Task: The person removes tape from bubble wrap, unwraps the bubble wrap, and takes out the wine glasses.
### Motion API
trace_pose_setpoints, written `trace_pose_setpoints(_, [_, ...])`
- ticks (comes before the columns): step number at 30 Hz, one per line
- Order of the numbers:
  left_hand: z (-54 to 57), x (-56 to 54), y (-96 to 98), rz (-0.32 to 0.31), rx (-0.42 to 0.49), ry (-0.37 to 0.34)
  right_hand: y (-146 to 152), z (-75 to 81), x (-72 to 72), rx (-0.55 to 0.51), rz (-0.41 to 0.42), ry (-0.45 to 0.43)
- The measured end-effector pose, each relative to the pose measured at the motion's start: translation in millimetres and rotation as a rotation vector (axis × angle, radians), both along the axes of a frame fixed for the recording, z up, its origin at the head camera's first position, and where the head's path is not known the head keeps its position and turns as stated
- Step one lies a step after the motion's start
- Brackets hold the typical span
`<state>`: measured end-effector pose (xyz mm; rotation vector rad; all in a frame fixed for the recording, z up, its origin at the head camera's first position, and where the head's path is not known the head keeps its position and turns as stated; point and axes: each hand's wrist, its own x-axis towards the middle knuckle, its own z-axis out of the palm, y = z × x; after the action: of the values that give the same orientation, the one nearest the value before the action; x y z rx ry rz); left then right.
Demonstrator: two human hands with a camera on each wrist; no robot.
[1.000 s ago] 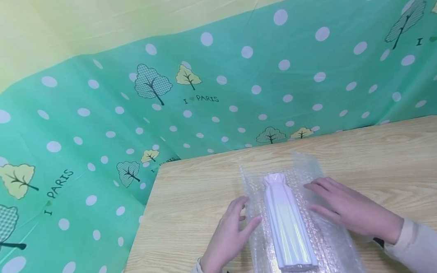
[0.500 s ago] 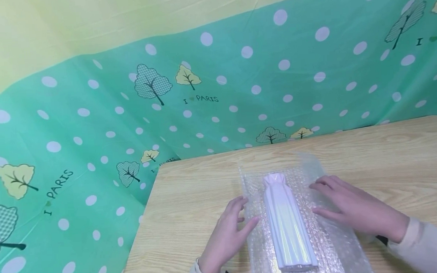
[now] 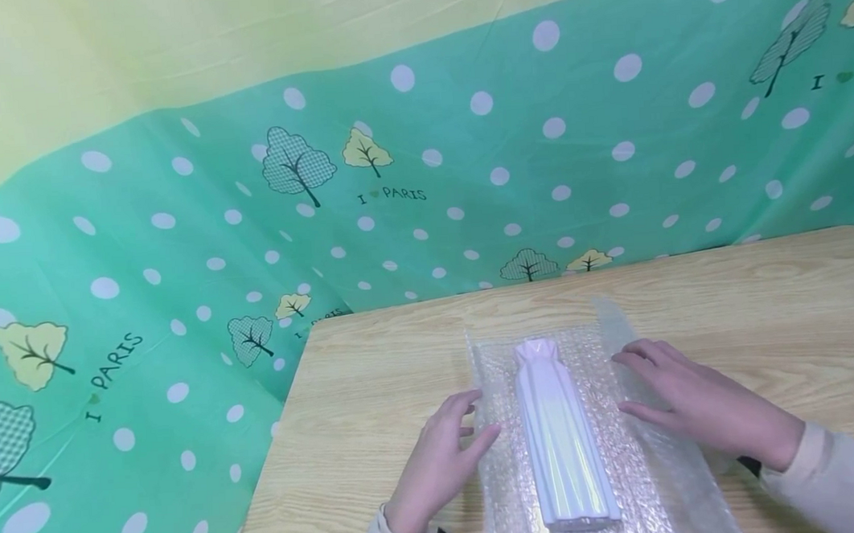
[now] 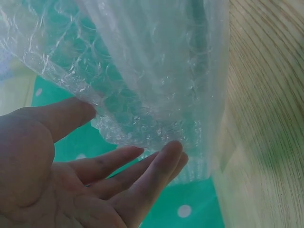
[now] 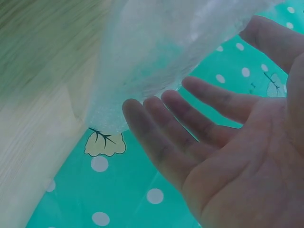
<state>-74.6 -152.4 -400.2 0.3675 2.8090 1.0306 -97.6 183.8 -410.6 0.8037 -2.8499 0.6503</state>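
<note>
A pearly white fluted vase (image 3: pixel 565 444) with a gathered neck lies on its side on a sheet of bubble wrap (image 3: pixel 502 488), neck away from me. Both side edges of the sheet stand up off the table. At the left edge is my left hand (image 3: pixel 437 461); its thumb and fingertips touch the raised plastic (image 4: pixel 128 109), fingers spread and relaxed. My right hand (image 3: pixel 705 403) lies against the raised right edge, and its nearly straight fingers (image 5: pixel 156 142) support the wrap (image 5: pixel 156 57) from outside. Neither hand touches the vase.
The wood-grain table (image 3: pixel 375 382) extends to both sides of the sheet. Behind it and at the left hangs a green curtain (image 3: pixel 369 261) with white dots and printed trees.
My right hand has shifted to the right, and the right edge of the bubble wrap has swung outward with it. The left hand has drifted slightly left. The vase stays where it was.
</note>
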Motion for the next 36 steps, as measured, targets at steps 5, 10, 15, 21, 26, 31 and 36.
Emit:
trace_pose_setpoints(5, [0.7, -0.4, -1.5, -0.001, 0.010, -0.011, 2, -1.9, -1.8, 0.012, -0.001, 0.003])
trace_pose_setpoints(10, [0.9, -1.9, -2.8, -0.006, 0.023, -0.014, 5, -3.9, -4.4, 0.027, -0.009, 0.013])
trace_pose_setpoints(15, [0.3, -3.0, -3.7, 0.000, 0.022, -0.010, 7, -6.4, -7.1, 0.042, -0.010, 0.017])
trace_pose_setpoints(21, [-0.6, -4.4, -5.3, 0.006, 0.005, -0.021, 11, -8.2, -8.6, 0.056, -0.014, -0.003])
trace_pose_setpoints(26, [-1.4, -4.9, -5.9, 0.006, -0.040, -0.022, 15, -9.0, -8.2, 0.081, -0.017, -0.025])
trace_pose_setpoints(31, [-2.4, -5.4, -6.9, 0.002, -0.056, -0.020, 17, -9.9, -9.1, 0.099, -0.015, -0.018])
trace_pose_setpoints(36, [-2.5, -6.3, -8.6, -0.003, -0.062, -0.008, 19, -10.1, -9.8, 0.131, -0.012, -0.012])
